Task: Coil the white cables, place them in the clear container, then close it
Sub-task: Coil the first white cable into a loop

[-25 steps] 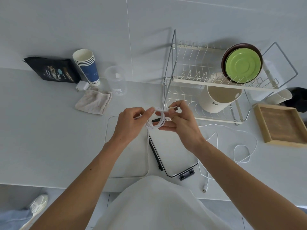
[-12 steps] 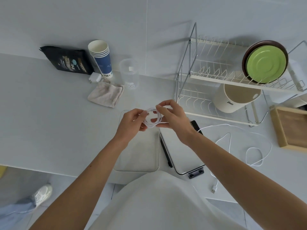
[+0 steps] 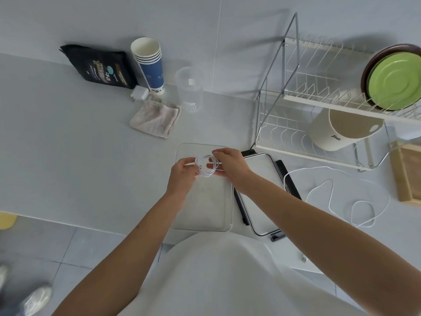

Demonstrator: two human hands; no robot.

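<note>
Your left hand (image 3: 183,173) and right hand (image 3: 230,166) both pinch the coil (image 3: 206,166) just over the open container (image 3: 205,229) — winding looks done, so lower it in and release. On the grey counter (image 3: 91,160), the lid (image 3: 262,179) lies beside it, then a loose cable (image 3: 355,201) — near the rack (image 3: 319,101).

Kitchen: dish rack (image 3: 319,124), plates (image 3: 396,80), counter (image 3: 79,156).

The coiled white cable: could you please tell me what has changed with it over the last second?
The left hand and right hand carried the coiled cable left and down, from above the edge of the lid to over the clear container; both still pinch it. The container, the lid and the loose cable on the counter stayed put.
</note>
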